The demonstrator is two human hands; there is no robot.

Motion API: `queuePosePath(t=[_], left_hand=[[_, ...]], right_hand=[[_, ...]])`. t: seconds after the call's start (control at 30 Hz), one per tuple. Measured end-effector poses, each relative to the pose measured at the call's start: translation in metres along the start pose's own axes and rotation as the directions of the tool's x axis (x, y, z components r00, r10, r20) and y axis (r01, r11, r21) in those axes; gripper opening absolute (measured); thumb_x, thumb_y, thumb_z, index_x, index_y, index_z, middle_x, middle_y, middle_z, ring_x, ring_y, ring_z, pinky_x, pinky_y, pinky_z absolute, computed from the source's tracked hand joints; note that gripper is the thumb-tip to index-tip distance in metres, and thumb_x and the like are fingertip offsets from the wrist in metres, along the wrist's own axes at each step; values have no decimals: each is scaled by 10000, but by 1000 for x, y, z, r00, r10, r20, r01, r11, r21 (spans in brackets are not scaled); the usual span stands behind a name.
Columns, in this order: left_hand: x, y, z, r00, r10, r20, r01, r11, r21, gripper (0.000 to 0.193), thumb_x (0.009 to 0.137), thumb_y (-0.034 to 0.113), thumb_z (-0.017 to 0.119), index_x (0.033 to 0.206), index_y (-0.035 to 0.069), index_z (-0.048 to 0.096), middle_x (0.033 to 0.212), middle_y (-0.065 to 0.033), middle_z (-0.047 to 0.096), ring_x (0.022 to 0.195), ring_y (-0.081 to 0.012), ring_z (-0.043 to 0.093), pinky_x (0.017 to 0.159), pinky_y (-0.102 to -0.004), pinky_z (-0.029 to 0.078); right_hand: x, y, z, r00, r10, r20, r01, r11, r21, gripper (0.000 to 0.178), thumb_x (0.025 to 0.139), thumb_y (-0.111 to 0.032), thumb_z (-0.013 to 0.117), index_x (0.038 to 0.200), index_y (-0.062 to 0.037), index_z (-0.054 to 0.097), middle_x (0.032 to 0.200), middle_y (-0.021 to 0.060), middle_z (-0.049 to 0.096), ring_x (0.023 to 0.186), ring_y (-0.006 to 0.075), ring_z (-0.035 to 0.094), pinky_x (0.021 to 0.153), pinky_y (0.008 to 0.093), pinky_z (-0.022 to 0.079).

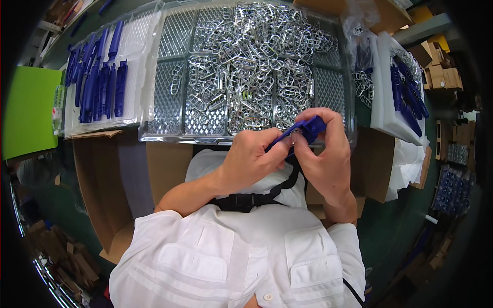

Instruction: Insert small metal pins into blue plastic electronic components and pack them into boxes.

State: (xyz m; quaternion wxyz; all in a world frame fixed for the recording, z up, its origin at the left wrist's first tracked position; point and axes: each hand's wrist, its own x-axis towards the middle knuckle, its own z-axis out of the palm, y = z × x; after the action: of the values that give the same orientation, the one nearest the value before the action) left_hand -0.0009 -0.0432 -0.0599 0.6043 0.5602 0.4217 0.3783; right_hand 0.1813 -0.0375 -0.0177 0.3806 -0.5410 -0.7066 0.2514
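Fingers (300,134) of both hands pinched a blue handle (303,131), steadying it above the tray's (154,134) near edge to fit a metal clip (297,134).

A green board (28,110) lies left of open cardboard boxes (102,179).

A big brown open cardboard box (102,190) sat under the near edge of the clear tray (154,134). Small brown boxes (444,77) were stacked at the far right. A crinkly clear plastic bag (359,23) lay by the tray's far right corner.
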Motion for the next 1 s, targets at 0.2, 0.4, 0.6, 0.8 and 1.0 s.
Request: queuePosePath(t=[0.2, 0.4, 0.6, 0.8, 1.0], left_hand=[[0, -3, -5, 1000, 3, 8, -3, 999, 41, 281, 1048, 173, 615, 851, -9, 700, 644, -58, 690, 571, -95, 655, 512, -285, 491], [3, -11, -4, 991, 94, -95, -82, 989, 125, 257, 1047, 141, 652, 847, -13, 705, 655, -30, 683, 554, -55, 594, 499, -266, 460], [-1, 5, -21, 997, 71, 10, -72, 995, 65, 201, 1026, 162, 685, 1133, -3, 728, 811, -56, 726, 661, -76, 644, 586, -270, 509], [-12, 9, -39, 956, -81, 280, 210, 858, -468, 463, 1024, 157, 629, 1463, 17, 584, 1039, -63, 719, 771, -92, 637, 656, -261, 518], [-26, 19, -45, 947, -87, 310, 242, 826, -509, 461, 1031, 170, 591, 1463, 7, 588, 1101, -75, 721, 811, -98, 635, 672, -259, 521]], right_hand=[[-1, -3, 4, 999, 18, 37, -16, 998, -67, 345, 881, -27, 772, 1148, -30, 555, 1001, 132, 665, 787, 330, 705, 693, 432, 555], [5, -4, 9, 999, -25, 30, 28, 992, -126, 332, 888, -17, 761, 1153, -25, 562, 991, 136, 663, 767, 328, 699, 680, 417, 552], [18, 0, 1, 999, 45, 4, -45, 994, 99, 340, 881, 0, 793, 1152, -23, 590, 1014, 83, 681, 770, 153, 693, 676, 305, 546], [21, -1, -6, 950, 271, 154, -312, 827, 468, 386, 965, 104, 658, 1325, 28, 541, 1121, 80, 664, 1019, 127, 658, 915, 272, 544], [10, -6, -20, 944, 241, 226, -328, 761, 560, 358, 961, 47, 713, 1300, -3, 608, 1164, 82, 710, 1025, 128, 686, 905, 287, 566]])
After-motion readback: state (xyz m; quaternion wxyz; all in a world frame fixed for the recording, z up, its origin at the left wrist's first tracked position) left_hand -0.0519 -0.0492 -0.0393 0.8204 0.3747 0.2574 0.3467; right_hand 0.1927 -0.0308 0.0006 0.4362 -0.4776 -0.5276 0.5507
